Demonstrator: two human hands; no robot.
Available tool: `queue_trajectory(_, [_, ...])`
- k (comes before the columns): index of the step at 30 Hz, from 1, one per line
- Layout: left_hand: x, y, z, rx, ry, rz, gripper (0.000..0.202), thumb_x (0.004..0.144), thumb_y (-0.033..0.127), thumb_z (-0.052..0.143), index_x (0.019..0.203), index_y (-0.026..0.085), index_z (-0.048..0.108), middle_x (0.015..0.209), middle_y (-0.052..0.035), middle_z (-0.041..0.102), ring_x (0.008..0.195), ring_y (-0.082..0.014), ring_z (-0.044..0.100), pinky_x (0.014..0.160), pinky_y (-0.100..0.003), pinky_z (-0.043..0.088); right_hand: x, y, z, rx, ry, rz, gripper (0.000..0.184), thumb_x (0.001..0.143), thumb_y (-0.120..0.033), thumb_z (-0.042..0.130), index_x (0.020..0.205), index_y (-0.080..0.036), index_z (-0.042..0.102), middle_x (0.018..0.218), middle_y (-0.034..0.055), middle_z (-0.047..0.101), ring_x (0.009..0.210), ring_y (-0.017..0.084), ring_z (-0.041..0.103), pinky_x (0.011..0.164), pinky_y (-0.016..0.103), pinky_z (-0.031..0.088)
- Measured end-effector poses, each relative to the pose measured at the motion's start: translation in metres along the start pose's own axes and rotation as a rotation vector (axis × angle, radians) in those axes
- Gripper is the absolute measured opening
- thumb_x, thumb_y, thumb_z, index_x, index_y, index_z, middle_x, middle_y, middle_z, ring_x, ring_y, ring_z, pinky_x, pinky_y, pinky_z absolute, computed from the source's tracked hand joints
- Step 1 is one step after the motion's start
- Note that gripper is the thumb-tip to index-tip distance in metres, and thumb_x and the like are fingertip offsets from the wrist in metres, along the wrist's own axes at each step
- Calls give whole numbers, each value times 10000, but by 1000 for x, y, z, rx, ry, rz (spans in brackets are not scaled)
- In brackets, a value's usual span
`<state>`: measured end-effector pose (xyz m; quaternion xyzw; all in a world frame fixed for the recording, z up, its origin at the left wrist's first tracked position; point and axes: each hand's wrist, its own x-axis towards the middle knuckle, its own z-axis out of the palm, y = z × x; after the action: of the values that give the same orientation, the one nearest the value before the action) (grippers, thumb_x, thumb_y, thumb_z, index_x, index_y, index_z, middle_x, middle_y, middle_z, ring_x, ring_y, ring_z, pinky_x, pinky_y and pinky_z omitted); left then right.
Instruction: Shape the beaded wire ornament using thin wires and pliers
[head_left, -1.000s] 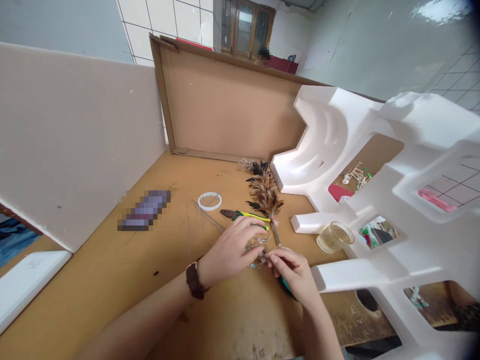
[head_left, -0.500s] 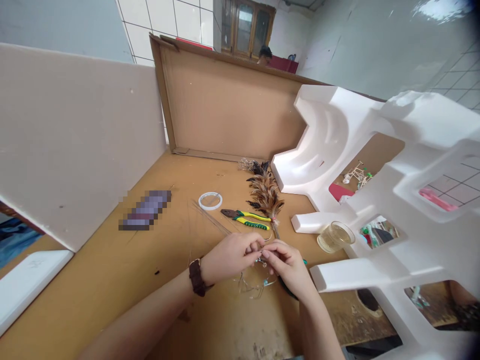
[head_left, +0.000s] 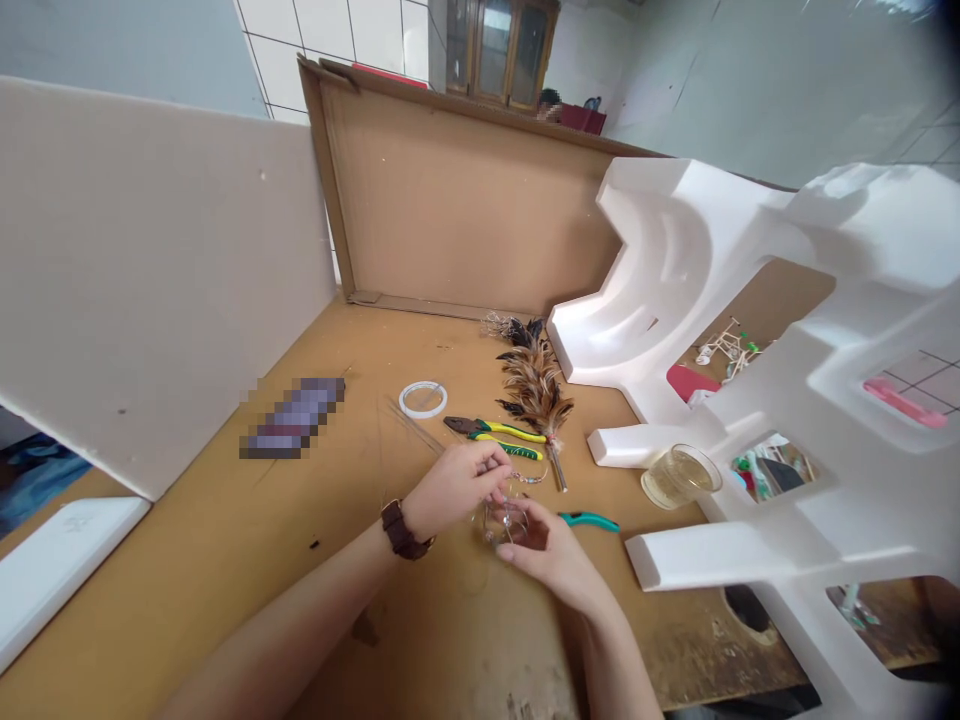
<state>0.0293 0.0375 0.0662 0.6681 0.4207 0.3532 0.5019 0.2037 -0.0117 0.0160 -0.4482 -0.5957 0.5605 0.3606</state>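
Currently, a beaded wire piece (head_left: 505, 521) is held over the table (head_left: 285, 560), between the two hands. Its upper edge is pinched by the left hand (head_left: 456, 488), whose thumb and fingertips are drawn together. By the right hand (head_left: 556, 556), it is loosely encircled, thumb and forefinger parted around it; whether it is gripped there cannot be told. Beyond the left hand, pliers (head_left: 491, 435) with yellow-and-green handles are laid beside a feather duster (head_left: 534, 385), with a white ring (head_left: 403, 402) placed farther left. A teal handle (head_left: 592, 520) is partly hidden by the right hand. Farther right, a glass (head_left: 675, 478) of pale liquid is set beside white foam packing (head_left: 701, 555).
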Motion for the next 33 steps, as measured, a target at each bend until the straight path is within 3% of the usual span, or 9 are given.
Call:
queue_trajectory(2, [1, -2, -1, -42, 15, -3, 144, 793, 285, 498, 795, 146, 534, 691, -7, 593, 610, -130, 613, 583, -241, 497, 2, 1, 2, 44, 34, -4, 273, 727, -384, 644, 899, -175, 610, 880, 55, 675, 815, 171, 609, 773, 317, 461])
queue_trajectory(5, [1, -3, -3, -26, -7, 45, 184, 809, 296, 490, 871, 144, 574, 739, -20, 604, 626, -126, 604, 598, -234, 486, 5, 3, -3, 147, 128, -24, 246, 786, -411, 571, 791, -166, 591, 733, 28, 663, 728, 152, 607, 747, 293, 447])
queue_trajectory(8, [0, -2, -2, 135, -81, 157, 216, 834, 291, 466, 884, 161, 630, 780, -34, 621, 628, -115, 575, 605, -217, 453, 6, 7, -8, 252, 200, -19, 259, 786, -428, 561, 805, -170, 559, 601, -15, 606, 605, 141, 593, 658, 276, 447])
queue_trajectory(12, [0, 1, 4, 385, -113, 277, 234, 849, 269, 450, 839, 184, 668, 687, -22, 621, 650, -127, 548, 618, -209, 405, 7, 12, -5, 292, 242, -15, 244, 780, -425, 553, 745, -193, 486, 453, -89, 439, 428, 100, 488, 495, 224, 381])
queue_trajectory(26, [-1, -5, 15, 576, -150, 340, 230, 859, 192, 422, 824, 186, 649, 793, -15, 664, 727, -131, 575, 654, -210, 372, 7, 15, -1, 99, 342, 34, 138, 713, -303, 559, 708, -184, 488, 414, -84, 462, 329, 68, 389, 373, 194, 289])
queue_trajectory(33, [-4, -8, 19, 680, -167, 354, 235, 857, 155, 401, 827, 182, 633, 783, -8, 655, 717, -131, 575, 650, -217, 371, 6, 20, -1, -73, 367, 21, 49, 701, -222, 486, 701, -177, 507, 435, -84, 440, 358, 71, 384, 400, 200, 304])
